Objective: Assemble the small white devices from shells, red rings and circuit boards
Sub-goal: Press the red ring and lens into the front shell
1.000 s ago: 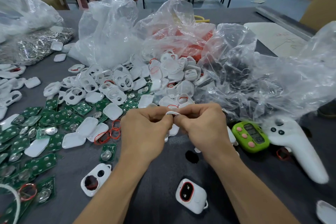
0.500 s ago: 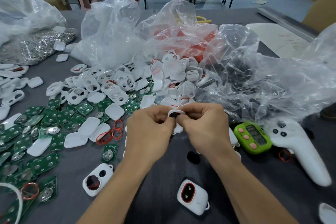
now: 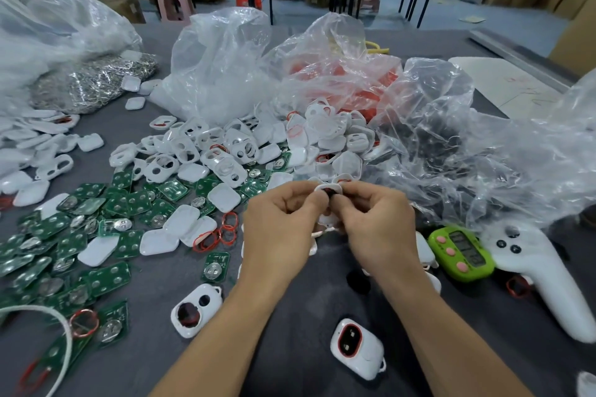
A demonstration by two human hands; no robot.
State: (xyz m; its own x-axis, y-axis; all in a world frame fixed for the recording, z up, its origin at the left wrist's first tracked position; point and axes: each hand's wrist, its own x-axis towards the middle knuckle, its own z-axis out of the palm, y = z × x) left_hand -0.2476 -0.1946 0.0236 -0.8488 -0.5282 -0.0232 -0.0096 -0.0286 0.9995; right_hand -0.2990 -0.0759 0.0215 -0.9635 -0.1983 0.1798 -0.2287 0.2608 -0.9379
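Left hand (image 3: 280, 219) & right hand (image 3: 377, 222) meet at ctr of view, just above the grey table (image 3: 154, 284). Both have fingers curled, pinching one white shell (image 3: 326, 187) btwn thumbs & fingertips. A dark piece w/ a bit of red shows in the shell's opening; can't tell exactly what it is. Knuckles of the two hands nearly touch. Just behind the hands is a big heap of white shells (image 3: 225, 151), a few w/ red rings in them. Left of the heap, green circuit boards (image 3: 64, 235) spread over the table, many w/ round silver cells, white covers mixed in. Loose red rings (image 3: 219, 235) lie just left of the left hand, w/ a single board (image 3: 215, 266) right beside them. Toward the near edge, a finished device (image 3: 358, 348) w/ a red ring round its dark window lies btwn the forearms. A half-built shell (image 3: 196, 308) w/ red showing in its big hole lies left of the left forearm. On the right, a green timer (image 3: 461, 250) sits just beside a white controller (image 3: 545, 274). At the back are clear plastic bags (image 3: 219, 64), one w/ red contents (image 3: 342, 80), plus a bag of silvery parts (image 3: 90, 84) far left.
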